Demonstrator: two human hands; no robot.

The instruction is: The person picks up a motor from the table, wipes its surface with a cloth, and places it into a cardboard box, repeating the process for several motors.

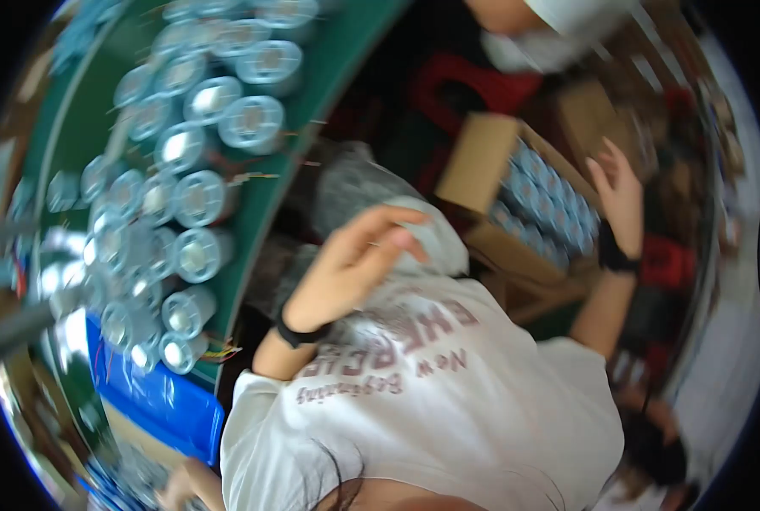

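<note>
My left hand (358,264), a black band on its wrist, is raised in front of my white shirt (422,383). Its fingers are loosely bent and apart, and I see nothing held in them. Off to the right, my right hand (616,183) is lifted with fingers spread, holding nothing. Beside it stands an open cardboard box (478,166) with rows of light-blue round parts (546,200) inside. More light-blue cylinders (201,198) with metallic centres, some with thin wires, stand crowded together on the green table (312,111) to the left.
A blue plastic tray (163,400) sits at the lower left, near another person's hand (180,485). Across from me, another person's white clothing (567,34) shows at the top. A red stool (482,89) is behind the box. Motion blurs much of the scene.
</note>
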